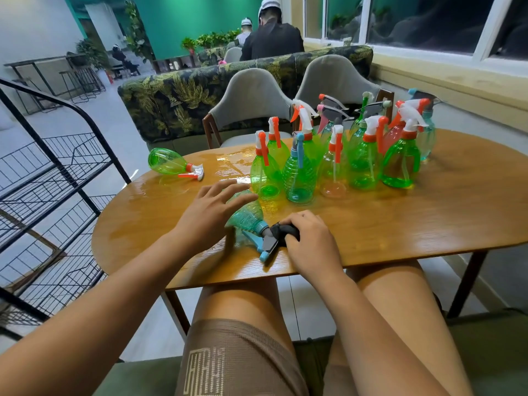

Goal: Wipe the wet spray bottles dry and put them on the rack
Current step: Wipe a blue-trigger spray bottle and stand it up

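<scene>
Mid-frame, the right hand [311, 242] grips the blue bottle [248, 215] by its top so it cannot roll; the left hand [215, 208] hovers over it, fingers spread, empty.

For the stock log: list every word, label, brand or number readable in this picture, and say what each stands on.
No text here can be read.
On the brown knitted shorts: a pale blocky woven mark, maze-like, not legible as letters.
On the clear green plastic spray bottles standing on the oval wooden table: no labels visible.
On the teal ribbed plastic spray bottle lying on its side: no label visible.
</scene>
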